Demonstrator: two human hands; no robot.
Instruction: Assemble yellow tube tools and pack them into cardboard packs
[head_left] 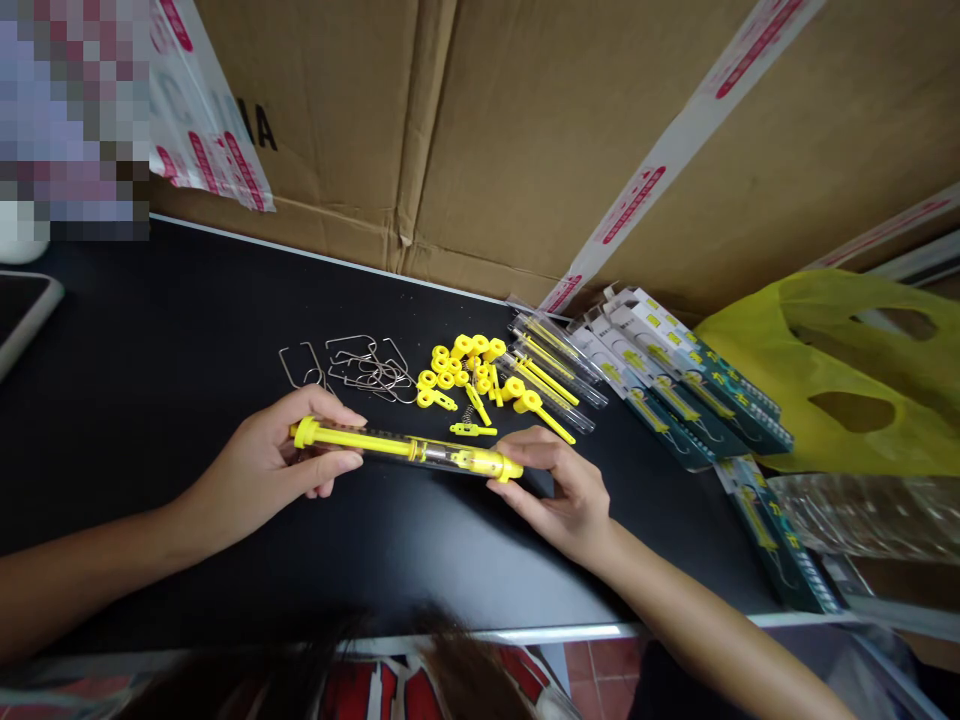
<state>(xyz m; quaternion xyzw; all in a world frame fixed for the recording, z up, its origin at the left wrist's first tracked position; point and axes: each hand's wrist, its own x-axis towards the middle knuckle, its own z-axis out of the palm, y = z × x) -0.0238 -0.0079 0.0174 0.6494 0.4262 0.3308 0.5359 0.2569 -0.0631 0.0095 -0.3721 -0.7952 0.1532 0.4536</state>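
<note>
Both my hands hold one long clear tube with yellow parts [409, 449] level above the black table [150, 400]. My left hand [281, 465] pinches its left end near the yellow cap, fingers closed round it. My right hand [559, 490] grips the right end by the yellow tip. Just beyond the tube lie a pile of small yellow plastic pieces [465, 375], several bent metal wire clips [360, 368] and several clear tubes with yellow rods [551, 370].
Packaged items on green and white cards [679, 385] are stacked at the right, with more [772, 535] near the table's front corner. A yellow plastic bag [840, 375] lies far right. Cardboard boxes [487, 140] wall the back. A phone [22, 310] sits at the left edge.
</note>
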